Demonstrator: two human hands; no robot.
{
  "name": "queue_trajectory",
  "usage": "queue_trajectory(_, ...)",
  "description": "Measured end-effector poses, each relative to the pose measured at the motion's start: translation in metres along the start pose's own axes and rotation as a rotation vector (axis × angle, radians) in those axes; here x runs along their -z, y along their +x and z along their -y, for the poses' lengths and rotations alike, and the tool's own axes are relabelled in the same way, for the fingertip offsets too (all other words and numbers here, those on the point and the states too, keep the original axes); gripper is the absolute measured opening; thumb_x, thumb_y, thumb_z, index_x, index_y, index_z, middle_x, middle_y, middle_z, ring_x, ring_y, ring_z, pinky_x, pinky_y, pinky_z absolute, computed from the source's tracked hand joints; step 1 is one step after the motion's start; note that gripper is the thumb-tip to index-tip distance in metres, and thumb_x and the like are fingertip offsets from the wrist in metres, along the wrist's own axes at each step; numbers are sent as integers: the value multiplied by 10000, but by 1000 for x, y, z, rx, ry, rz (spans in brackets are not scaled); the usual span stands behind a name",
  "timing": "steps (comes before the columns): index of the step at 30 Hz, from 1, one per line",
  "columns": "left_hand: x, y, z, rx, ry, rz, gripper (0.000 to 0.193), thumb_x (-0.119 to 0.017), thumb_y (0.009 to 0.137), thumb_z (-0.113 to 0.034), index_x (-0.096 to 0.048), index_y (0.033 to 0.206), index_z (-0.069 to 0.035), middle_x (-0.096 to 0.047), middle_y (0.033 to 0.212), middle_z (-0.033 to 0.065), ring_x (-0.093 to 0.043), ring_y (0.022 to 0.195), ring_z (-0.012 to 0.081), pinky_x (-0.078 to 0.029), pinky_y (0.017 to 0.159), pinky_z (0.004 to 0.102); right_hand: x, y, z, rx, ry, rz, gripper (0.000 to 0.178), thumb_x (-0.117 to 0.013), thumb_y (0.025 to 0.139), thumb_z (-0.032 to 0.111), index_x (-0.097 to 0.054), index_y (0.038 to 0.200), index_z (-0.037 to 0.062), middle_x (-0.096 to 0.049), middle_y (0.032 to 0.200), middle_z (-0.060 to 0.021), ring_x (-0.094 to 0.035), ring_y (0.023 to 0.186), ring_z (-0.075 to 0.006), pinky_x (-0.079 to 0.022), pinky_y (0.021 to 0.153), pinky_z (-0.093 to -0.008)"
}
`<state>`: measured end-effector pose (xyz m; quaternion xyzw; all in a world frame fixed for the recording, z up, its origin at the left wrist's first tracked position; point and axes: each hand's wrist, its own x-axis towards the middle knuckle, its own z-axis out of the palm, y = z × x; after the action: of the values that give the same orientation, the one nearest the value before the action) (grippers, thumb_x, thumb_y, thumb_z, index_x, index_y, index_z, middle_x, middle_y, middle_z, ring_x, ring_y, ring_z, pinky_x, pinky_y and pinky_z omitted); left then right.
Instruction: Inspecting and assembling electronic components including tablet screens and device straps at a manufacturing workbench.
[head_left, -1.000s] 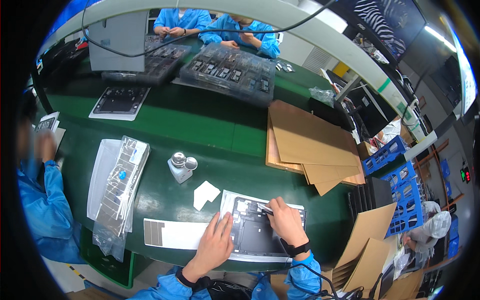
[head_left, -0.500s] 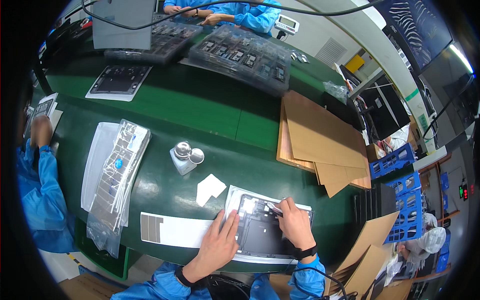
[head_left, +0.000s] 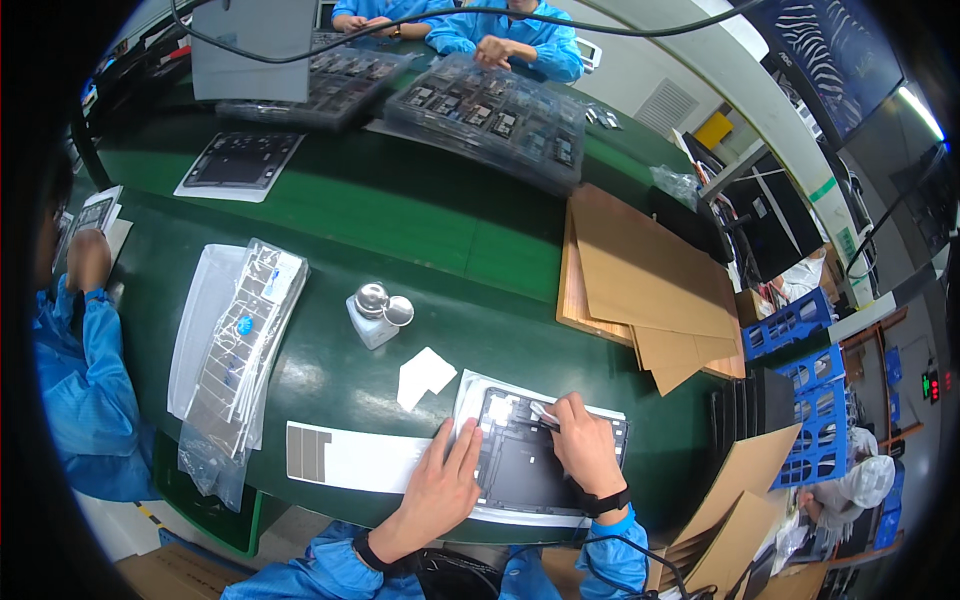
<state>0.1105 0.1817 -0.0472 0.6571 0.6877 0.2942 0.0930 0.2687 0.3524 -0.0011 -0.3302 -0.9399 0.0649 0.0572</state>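
Note:
A flat dark device housing (head_left: 522,462) with small cutouts lies on white sheets (head_left: 466,392) at the table's near edge. My left hand (head_left: 440,488), fingers stretched, rests flat along its left edge. Over the housing's upper right part, my right hand (head_left: 584,448) is closed on a small white wad (head_left: 541,412), apparently a folded wipe, pressed to the surface. Part of the wad is hidden by my fingers. Left of my left hand lies a white backing strip (head_left: 375,462) with grey adhesive pieces (head_left: 308,453). White wipes (head_left: 425,376) lie beyond the housing.
A dispenser bottle (head_left: 378,318) with a metal top stands beyond the wipes. Bagged strips (head_left: 240,345) lie left, near a co-worker's blue sleeve (head_left: 100,345). Cardboard sheets (head_left: 650,270) sit at right. Clear compartment trays (head_left: 490,115) and another dark panel (head_left: 240,160) lie farther back.
My right hand and the white wad have shifted slightly left on the housing; my left hand keeps its place. Across the table, a co-worker's hands have moved right, above the compartment tray.

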Motion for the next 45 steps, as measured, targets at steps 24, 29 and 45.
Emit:
queue_trajectory(24, 87, -145, 15, 261, -735, -647, 284, -462, 1012, -223, -561, 908, 22, -649, 858, 151, -652, 879, 288, -517, 785, 371, -7, -41, 181, 243, 899, -264, 331, -439, 939, 243, -644, 911, -16, -615, 701, -98, -590, 572, -198, -439, 519, -308)
queue_trajectory(29, 118, -142, 62, 211, 179, -326, 144, -599, 878, -136, -601, 986, -41, -538, 734, 84, -579, 699, 262, -479, 644, 364, -33, 0, 191, -132, 1326, 65, 151, -664, 909, 139, -631, 876, -4, -635, 678, -37, -575, 562, -71, -449, 519, -205)
queue_trajectory(45, 97, -124, 111, 195, 412, -265, 586, -692, 708, -135, -586, 1283, -180, -551, 849, 40, -611, 723, 191, -505, 574, 306, -65, 19, 226, 73, 931, -90, 191, -764, 779, 48, -703, 949, -14, -723, 902, -123, -711, 827, -193, -543, 731, -294)
